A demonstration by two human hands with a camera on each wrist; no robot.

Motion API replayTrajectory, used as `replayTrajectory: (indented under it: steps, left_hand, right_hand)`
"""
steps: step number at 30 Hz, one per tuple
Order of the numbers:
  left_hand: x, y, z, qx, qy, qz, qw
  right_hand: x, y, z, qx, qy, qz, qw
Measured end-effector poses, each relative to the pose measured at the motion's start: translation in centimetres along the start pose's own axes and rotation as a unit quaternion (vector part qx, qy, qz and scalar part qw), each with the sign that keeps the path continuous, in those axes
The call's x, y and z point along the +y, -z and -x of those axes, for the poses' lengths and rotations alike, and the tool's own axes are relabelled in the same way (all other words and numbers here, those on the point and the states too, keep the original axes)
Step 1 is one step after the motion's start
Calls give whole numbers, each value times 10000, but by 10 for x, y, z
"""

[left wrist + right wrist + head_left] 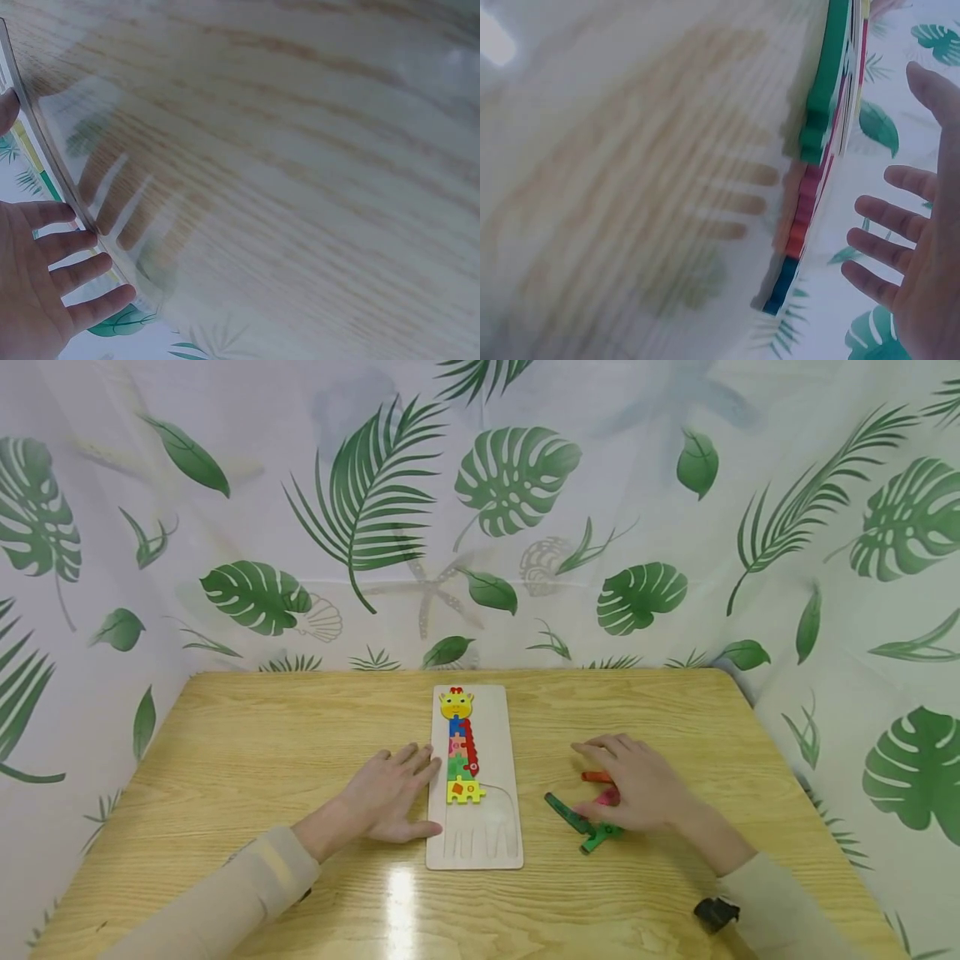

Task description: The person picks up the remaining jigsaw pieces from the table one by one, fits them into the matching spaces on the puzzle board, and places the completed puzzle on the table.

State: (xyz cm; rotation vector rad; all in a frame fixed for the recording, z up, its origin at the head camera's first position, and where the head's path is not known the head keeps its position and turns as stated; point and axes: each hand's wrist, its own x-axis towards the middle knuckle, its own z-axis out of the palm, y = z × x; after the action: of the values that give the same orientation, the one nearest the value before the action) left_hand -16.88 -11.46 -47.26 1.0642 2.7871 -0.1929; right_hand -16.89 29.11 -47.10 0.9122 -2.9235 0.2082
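A pale wooden puzzle board (491, 735) lies lengthwise on the table. In its upper part sits a giraffe's yellow head (456, 706), with blue, pink, green and red neck pieces below it and a yellow piece (463, 792) under those. The outlined body and leg recess (487, 831) is bare. My left hand (390, 793) touches the board's left edge with spread fingers, also seen in the left wrist view. Over loose pieces right of the board hovers my right hand (645, 785), fingers extended. Among them are a dark green piece (568, 814), a brighter green piece (600, 839) and an orange-red piece (596, 777).
The wood-grain table (300, 718) reaches a leaf-printed cloth (525, 610) at the back and sides. A black strap (716, 913) is at the right cuff. In the right wrist view a dark blue piece (781, 285) stands at the row's end.
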Motion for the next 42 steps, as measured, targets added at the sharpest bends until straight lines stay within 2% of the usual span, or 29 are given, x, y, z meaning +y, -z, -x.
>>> replayTrajectory:
  steps: [11,23,31,42]
  left_hand:
    - [0,1,0,7,-17,50,10000]
    - [0,-1,-1,35,-32,-66,10000]
    - [-1,-2,0,71,-39,-39,10000]
    - [-1,-1,0,36,-19,-55,10000]
  right_hand:
    - [25,5,4,102,-127,151,9998]
    - [46,9,12,-151,-583,121,9981]
    - [57,7,17,-249,-671,278,9970]
    - [69,4,20,-382,-744,179,9963]
